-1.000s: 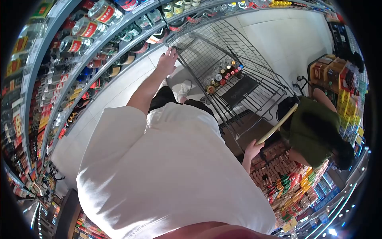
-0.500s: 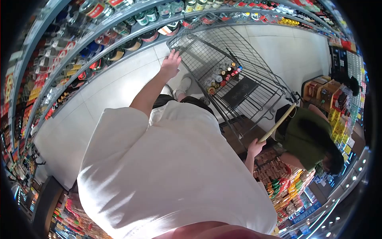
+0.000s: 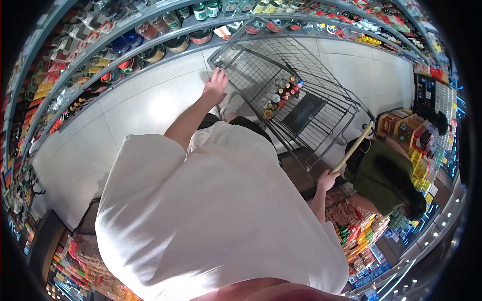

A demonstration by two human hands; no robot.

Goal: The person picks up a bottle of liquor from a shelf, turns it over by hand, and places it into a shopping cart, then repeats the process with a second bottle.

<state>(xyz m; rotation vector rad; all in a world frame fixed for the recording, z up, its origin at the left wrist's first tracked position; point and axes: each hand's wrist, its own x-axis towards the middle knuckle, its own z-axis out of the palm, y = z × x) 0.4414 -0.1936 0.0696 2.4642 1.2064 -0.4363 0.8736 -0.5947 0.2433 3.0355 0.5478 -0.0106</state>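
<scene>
My left hand [image 3: 215, 88] is beside the far left corner of a grey wire shopping cart [image 3: 331, 103], fingers stretched out with nothing visible in them. Whether the fingertips touch the frame is unclear. My right hand [image 3: 327, 180] is closed around the near end of the cart's pale yellow handle bar [image 3: 354, 149]. Inside the cart, a group of small bottles [image 3: 284, 93] with coloured caps lies beside a dark panel [image 3: 304, 113].
Curved shelves [image 3: 150, 35] of bottles run along the left and top. A person in a green top [image 3: 384, 175] is close to the handle on the right. Packaged goods [image 3: 359, 226] are stacked beside my right arm. Pale tiled floor [image 3: 135, 110] lies between shelves and cart.
The shelves and the other person have shifted somewhat in view. My left hand sits slightly lower relative to the cart's corner. My right hand still holds the handle.
</scene>
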